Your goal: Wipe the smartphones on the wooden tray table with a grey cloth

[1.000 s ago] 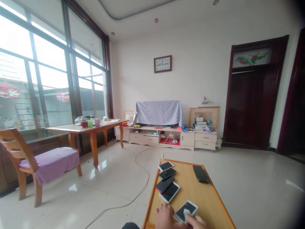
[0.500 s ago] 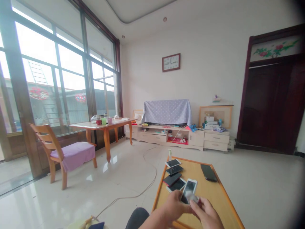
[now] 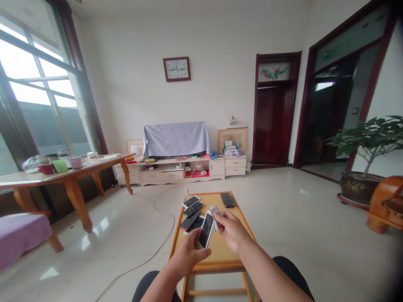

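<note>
My left hand [image 3: 190, 250] grips the lower end of a white-framed smartphone [image 3: 206, 230], tilted with its dark screen facing up toward me. At the phone's upper right edge, my right hand [image 3: 232, 228] pinches a crumpled whitish cloth or tissue [image 3: 216, 213]; which of the two I cannot tell. Both hands are over a small wooden table [image 3: 220, 253]. Beyond the left hand, several phones overlap in a row: a white one [image 3: 191, 201], a black one [image 3: 192, 209], a dark one with a red edge [image 3: 190, 219], and another partly hidden by the held phone.
A dark phone [image 3: 227, 200] lies at the table's far right, and a small bottle [image 3: 186, 192] stands by its far left corner. A cable [image 3: 157, 251] crosses the floor. Left is a dining table [image 3: 103, 163] with cups; right, a potted plant [image 3: 362, 184].
The view has swung to the right. My right hand has shifted from over the phone's lower screen to its upper right edge, still with the crumpled piece. The left hand keeps the phone.
</note>
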Demonstrator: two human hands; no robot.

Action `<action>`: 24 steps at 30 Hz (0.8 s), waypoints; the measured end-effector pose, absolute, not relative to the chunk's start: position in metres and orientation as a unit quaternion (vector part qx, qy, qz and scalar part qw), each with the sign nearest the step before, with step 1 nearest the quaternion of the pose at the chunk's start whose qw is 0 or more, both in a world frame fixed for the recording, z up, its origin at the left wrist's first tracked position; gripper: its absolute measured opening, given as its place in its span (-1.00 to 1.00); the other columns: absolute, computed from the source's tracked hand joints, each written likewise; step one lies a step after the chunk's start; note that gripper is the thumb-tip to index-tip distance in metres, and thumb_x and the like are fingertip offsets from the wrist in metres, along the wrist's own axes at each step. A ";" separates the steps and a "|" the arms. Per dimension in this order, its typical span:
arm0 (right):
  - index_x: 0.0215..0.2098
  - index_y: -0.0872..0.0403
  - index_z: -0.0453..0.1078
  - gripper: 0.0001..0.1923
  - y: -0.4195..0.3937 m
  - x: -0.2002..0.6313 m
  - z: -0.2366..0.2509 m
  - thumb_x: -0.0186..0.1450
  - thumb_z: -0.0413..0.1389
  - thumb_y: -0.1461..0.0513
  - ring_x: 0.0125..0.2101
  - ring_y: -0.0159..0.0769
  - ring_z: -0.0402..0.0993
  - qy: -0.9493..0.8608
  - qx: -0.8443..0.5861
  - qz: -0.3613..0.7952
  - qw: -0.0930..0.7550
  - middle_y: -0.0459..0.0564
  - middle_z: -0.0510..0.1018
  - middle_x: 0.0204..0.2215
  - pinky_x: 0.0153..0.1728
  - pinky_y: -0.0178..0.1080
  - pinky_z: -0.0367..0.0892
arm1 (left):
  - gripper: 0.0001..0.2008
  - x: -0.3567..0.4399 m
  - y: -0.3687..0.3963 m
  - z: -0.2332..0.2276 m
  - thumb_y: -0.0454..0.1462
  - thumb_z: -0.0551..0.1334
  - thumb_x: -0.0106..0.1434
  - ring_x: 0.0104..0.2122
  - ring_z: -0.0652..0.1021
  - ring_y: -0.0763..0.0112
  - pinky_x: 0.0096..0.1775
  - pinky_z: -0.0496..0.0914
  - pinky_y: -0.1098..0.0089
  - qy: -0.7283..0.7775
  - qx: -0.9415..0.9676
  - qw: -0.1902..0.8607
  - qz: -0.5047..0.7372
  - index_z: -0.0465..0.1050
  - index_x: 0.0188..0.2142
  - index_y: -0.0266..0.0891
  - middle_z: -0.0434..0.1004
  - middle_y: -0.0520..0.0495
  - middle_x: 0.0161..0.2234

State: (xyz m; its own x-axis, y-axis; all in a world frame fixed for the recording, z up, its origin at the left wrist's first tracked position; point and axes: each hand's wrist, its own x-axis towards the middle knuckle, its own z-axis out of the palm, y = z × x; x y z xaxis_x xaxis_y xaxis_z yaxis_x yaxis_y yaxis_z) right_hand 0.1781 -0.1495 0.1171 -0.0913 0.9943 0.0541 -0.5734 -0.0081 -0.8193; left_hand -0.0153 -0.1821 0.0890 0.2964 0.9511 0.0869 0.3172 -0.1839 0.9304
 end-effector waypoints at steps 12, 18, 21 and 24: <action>-0.34 0.05 0.41 -0.60 -0.150 0.190 0.139 -0.01 0.46 0.12 -0.54 -0.47 0.34 -0.296 -0.269 0.696 0.596 -0.21 0.47 -0.53 -0.51 -0.41 0.23 | -0.35 -0.002 -0.209 0.121 -0.16 0.41 0.06 -0.05 0.48 0.18 0.00 0.37 0.22 0.370 0.644 0.573 0.346 0.38 0.15 -0.18 0.50 -0.10 -0.07; -0.24 0.04 0.51 -0.69 -0.188 0.168 0.136 0.27 0.23 -0.02 -0.24 -0.20 0.50 -0.494 -0.346 0.449 0.660 0.01 0.59 -0.29 -0.16 -0.18 0.42 | -0.50 0.007 -0.212 0.136 -0.11 0.34 0.21 -0.02 0.49 0.19 0.07 0.32 0.17 0.347 0.573 0.626 0.400 0.44 0.12 -0.15 0.49 -0.15 0.00; -0.11 -0.02 0.53 -0.73 -0.212 0.156 0.129 0.38 0.10 0.03 -0.12 -0.16 0.50 -0.605 -0.347 0.316 0.644 0.05 0.57 -0.13 -0.05 -0.14 0.40 | -0.56 0.007 -0.208 0.138 -0.10 0.30 0.27 0.00 0.49 0.17 0.07 0.32 0.18 0.293 0.536 0.661 0.435 0.44 0.11 -0.17 0.50 -0.18 -0.01; -0.12 -0.04 0.51 -0.77 -0.214 0.153 0.130 0.38 0.09 0.07 -0.17 -0.21 0.51 -0.626 -0.347 0.280 0.640 0.02 0.58 -0.17 -0.10 -0.19 0.42 | -0.62 0.002 -0.205 0.133 -0.12 0.28 0.30 -0.07 0.51 0.22 0.01 0.34 0.24 0.257 0.499 0.696 0.448 0.48 0.05 -0.23 0.52 -0.19 -0.10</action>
